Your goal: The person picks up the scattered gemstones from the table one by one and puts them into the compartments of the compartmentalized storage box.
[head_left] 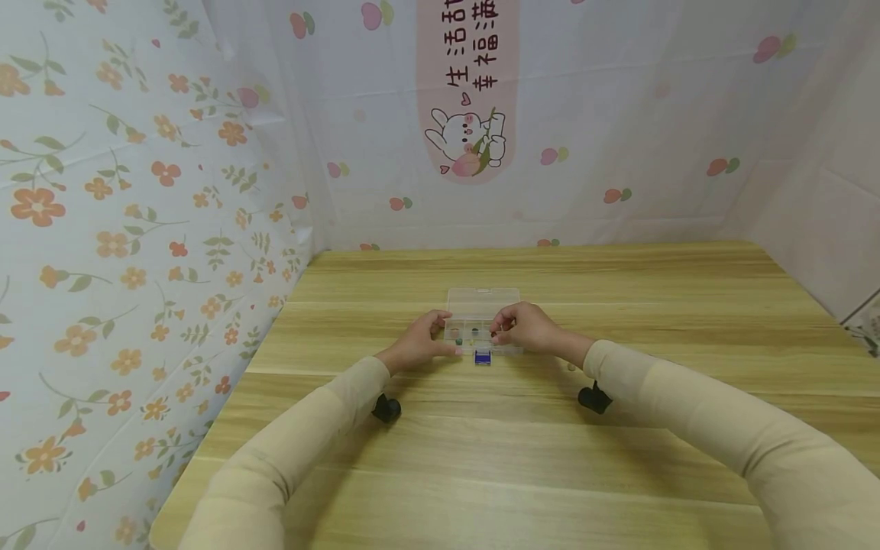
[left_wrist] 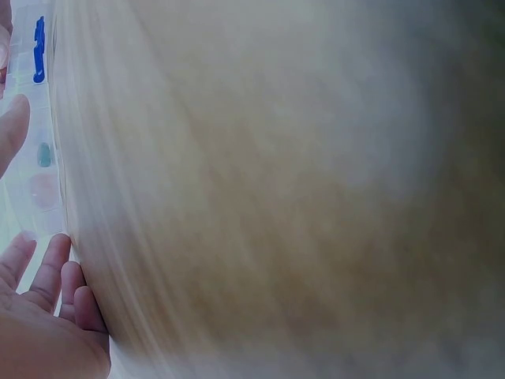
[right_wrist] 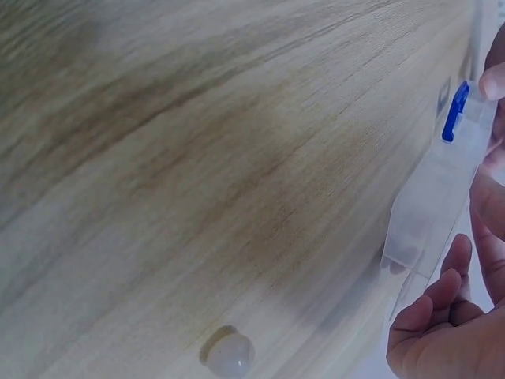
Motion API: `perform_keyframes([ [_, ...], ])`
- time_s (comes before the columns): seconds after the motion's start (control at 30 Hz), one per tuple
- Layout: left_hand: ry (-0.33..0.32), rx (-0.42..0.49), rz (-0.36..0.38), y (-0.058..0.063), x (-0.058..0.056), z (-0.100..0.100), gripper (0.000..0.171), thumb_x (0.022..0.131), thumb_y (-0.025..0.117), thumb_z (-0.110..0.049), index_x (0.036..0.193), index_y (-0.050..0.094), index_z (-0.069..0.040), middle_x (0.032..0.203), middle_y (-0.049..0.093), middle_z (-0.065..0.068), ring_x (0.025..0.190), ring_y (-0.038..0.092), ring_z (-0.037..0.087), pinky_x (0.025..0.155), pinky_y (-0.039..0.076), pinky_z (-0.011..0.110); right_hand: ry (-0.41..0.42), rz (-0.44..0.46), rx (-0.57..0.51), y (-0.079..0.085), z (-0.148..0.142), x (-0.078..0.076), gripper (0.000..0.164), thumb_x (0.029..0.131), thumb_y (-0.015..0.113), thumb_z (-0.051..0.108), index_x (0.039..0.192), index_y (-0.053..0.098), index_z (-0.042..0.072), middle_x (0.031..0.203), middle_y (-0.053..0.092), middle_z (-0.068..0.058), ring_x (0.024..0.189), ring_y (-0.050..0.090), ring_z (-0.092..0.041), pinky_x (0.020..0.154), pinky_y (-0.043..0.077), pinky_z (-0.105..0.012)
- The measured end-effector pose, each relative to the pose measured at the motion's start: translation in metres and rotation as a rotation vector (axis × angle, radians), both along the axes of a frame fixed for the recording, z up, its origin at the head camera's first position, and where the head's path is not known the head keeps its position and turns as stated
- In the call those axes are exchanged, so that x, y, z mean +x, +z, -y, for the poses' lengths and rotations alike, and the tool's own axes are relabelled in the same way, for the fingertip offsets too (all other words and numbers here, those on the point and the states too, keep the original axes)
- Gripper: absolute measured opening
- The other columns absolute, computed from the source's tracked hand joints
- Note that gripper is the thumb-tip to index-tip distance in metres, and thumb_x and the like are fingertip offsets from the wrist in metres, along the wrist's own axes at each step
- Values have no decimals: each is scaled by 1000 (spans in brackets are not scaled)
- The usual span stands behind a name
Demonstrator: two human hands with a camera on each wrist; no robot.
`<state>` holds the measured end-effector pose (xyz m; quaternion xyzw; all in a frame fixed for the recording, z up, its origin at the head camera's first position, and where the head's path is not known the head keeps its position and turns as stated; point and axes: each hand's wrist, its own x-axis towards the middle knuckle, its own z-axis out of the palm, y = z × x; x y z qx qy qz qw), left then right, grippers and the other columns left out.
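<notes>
A clear plastic compartment box (head_left: 468,353) lies on the table with its lid (head_left: 483,303) folded back and a blue latch (head_left: 483,357) at the front. My left hand (head_left: 421,339) holds the box's left end, thumb at the front edge and fingers toward the back. Over the right-hand compartments, my right hand (head_left: 528,328) pinches a small reddish-brown piece (head_left: 493,334), mostly covered by the fingertips. Inside the box, the left wrist view shows a green stone (left_wrist: 44,155) and a pale pink stone (left_wrist: 44,191). A dark stone (head_left: 475,331) sits in a middle compartment.
On the wooden table (head_left: 481,458), a whitish rounded stone (right_wrist: 230,355) lies right of the box, near the right forearm. Black wrist devices (head_left: 387,409) hang under both sleeves. Patterned curtains (head_left: 584,114) stand behind and at the left.
</notes>
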<state>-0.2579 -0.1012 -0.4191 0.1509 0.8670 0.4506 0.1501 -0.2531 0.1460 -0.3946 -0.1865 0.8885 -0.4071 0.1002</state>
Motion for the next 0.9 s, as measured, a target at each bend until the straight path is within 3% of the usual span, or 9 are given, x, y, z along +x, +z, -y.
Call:
perform_keyframes([
  [0.53,5,-3,-3,1,1,0,74,82,81,-24,143,43,-10,135,45,12,128,42,31,106,34,46,-14,4,6,-2,-1,-1,15,84,77,9,95,71,2,84,58,-5,69,45,-18,61,41,-30],
  [0.9,12,-9,0,2,2,0,74,81,82,-23,143,44,-11,134,46,12,127,42,30,106,34,45,-43,1,8,8,-5,4,11,85,75,7,95,72,1,84,62,-5,69,47,-19,61,40,-31],
])
